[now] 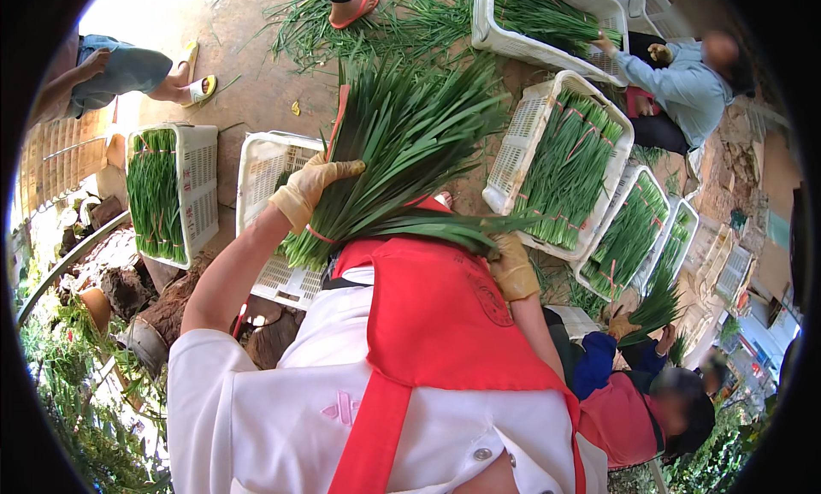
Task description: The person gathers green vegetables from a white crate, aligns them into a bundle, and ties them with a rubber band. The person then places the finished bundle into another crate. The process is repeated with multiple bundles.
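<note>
My left hand, in a pale rubber glove, is shut on a large bunch of garlic chives. Its leaves fan out forward and to the right; a pinkish band circles it near the pale stem ends. An orange-red strip stands up beside my left thumb. My right hand, gloved too, is by my right side at the red apron. Some long leaves sweep sideways across my lap into its grip, hiding part of the fingers. Below the bunch sits a white plastic crate.
A crate of banded chives stands at left, with others at right. Loose chives litter the floor ahead. One person reaches into a crate; another holds chives at right. People stand ahead and at left.
</note>
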`<action>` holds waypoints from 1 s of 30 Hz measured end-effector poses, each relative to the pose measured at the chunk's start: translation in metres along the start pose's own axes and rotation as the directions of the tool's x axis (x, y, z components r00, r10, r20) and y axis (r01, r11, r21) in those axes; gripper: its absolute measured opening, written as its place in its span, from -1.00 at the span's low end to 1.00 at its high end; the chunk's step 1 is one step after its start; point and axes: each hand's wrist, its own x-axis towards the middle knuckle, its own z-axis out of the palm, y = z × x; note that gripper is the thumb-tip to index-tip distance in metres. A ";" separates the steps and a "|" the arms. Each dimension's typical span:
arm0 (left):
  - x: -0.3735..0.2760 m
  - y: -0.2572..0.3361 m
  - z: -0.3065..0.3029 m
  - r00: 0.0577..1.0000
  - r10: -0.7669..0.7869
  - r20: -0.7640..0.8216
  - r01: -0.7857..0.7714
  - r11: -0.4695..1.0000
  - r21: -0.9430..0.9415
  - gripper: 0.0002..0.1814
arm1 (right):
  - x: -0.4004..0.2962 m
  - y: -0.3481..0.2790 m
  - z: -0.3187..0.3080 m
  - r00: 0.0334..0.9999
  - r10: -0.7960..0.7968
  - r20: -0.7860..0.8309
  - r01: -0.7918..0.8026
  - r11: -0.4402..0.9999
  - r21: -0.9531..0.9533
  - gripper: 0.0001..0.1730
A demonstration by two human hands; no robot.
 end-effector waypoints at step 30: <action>-0.037 -0.037 0.015 0.980 0.187 -0.072 -0.179 0.978 0.104 -0.43 | -0.057 -0.165 0.181 0.790 -0.355 0.500 0.422 -0.277 -0.863 -0.55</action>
